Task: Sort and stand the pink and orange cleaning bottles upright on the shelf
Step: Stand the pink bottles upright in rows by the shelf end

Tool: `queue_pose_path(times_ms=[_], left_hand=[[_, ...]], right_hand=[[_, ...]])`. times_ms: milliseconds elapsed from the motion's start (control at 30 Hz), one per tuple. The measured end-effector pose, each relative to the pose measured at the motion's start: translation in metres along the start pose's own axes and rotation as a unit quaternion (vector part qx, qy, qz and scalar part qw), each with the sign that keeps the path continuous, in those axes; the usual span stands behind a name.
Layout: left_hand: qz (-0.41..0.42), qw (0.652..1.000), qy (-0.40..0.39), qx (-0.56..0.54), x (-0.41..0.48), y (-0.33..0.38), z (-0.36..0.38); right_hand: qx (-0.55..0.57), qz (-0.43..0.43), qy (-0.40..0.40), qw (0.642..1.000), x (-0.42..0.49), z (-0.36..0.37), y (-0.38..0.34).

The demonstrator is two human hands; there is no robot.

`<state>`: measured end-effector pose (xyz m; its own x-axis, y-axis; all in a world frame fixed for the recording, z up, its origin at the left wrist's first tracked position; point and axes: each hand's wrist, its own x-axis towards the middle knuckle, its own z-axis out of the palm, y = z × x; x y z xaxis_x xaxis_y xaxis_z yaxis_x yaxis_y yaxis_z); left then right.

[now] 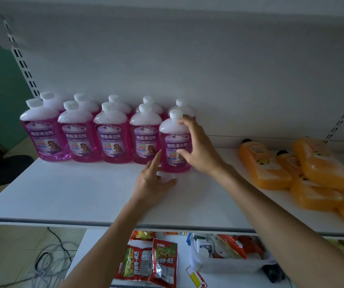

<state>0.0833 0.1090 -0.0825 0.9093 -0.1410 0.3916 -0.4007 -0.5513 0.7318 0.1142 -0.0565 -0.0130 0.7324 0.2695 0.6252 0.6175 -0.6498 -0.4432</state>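
Action on the white shelf point(63, 190): the right hand point(198, 148) has its grip curled round the held pink bottle point(175, 150), thumb across its front and fingers up by the shoulder, just under the white cap point(176, 114). That bottle stands upright on the shelf at the right end of the front row. The left hand point(154, 177) sits low on the bottle's left, grip loose and holding nothing, index finger straight up against the bottle's side, thumb down by its base. Left of the held bottle, four more pink bottles point(113, 140) stand upright in the front line, tight side by side. Behind it a back row point(113, 98) of five crowds against the wall point(187, 59), so it's boxed in on the left and rear. Well to its right, orange bottles point(320, 163) lie flat in a heap, overlapping one another. Below the held bottle, a lower shelf point(96, 242) carries red and green snack packets point(146, 262) and a clear plastic box point(229, 260). Down to its left, grey cables point(50, 258) trail over the floor.
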Motion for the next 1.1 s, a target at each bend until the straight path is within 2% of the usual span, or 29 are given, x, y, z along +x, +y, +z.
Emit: queue_pose_path(times_ms=[200, 333, 433, 533, 667, 767, 833, 933, 1100], left_hand=[[-0.012, 1.0, -0.017, 0.0, 0.0, 0.0, 0.0], [-0.016, 0.999, -0.044, 0.006, -0.001, 0.004, -0.001], [-0.024, 0.997, -0.067, 0.027, 0.0, 0.007, -0.002], [-0.016, 0.998, -0.064, 0.018, 0.002, 0.003, -0.001], [-0.018, 0.998, -0.063, 0.018, 0.005, 0.0, 0.001], [-0.059, 0.998, -0.026, -0.002, 0.01, 0.001, 0.002], [-0.073, 0.995, -0.044, 0.044, 0.012, 0.007, 0.002], [-0.041, 0.981, -0.105, 0.155, 0.011, 0.016, 0.003], [-0.017, 0.974, -0.14, 0.177, 0.018, 0.019, 0.01]], right_hand=[[-0.032, -0.022, 0.032, 0.999, 0.0, 0.003, 0.004], [-0.076, 0.008, 0.041, 0.996, 0.005, 0.009, 0.008], [-0.042, 0.018, 0.033, 0.998, 0.009, 0.009, 0.011], [-0.006, 0.023, 0.042, 0.999, 0.009, 0.003, 0.013], [-0.016, 0.011, 0.035, 0.999, 0.009, 0.002, 0.015], [-0.034, 0.01, 0.025, 0.999, 0.008, 0.004, 0.018], [-0.081, 0.002, 0.034, 0.996, 0.007, 0.004, 0.016], [-0.106, 0.018, 0.027, 0.994, 0.004, 0.004, 0.011], [-0.104, 0.025, 0.018, 0.994, -0.007, -0.001, 0.013]])
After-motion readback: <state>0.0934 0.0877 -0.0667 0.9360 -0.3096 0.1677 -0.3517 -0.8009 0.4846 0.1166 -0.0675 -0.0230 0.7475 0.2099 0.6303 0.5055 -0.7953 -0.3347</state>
